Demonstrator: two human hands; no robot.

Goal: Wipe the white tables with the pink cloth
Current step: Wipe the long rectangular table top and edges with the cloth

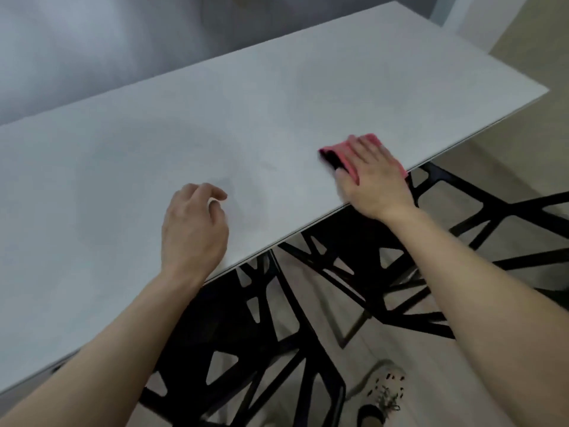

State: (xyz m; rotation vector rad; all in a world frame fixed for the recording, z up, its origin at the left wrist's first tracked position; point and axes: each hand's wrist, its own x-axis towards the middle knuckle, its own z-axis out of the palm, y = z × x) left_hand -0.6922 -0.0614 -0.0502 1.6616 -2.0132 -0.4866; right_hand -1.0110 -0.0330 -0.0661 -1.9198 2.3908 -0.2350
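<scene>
A long white table (246, 118) fills the upper and left part of the view. My right hand (374, 177) lies flat on a folded pink cloth (340, 157) and presses it onto the tabletop close to the near edge. Most of the cloth is hidden under the palm; its left end and far corner show. My left hand (194, 226) hovers over or rests on the table near the same edge, fingers loosely curled and holding nothing.
Black chairs with web-patterned cut-outs (277, 328) stand under and beside the table's near edge. My light shoe (380, 392) is on the pale floor. A grey curtain (77, 50) hangs behind the table.
</scene>
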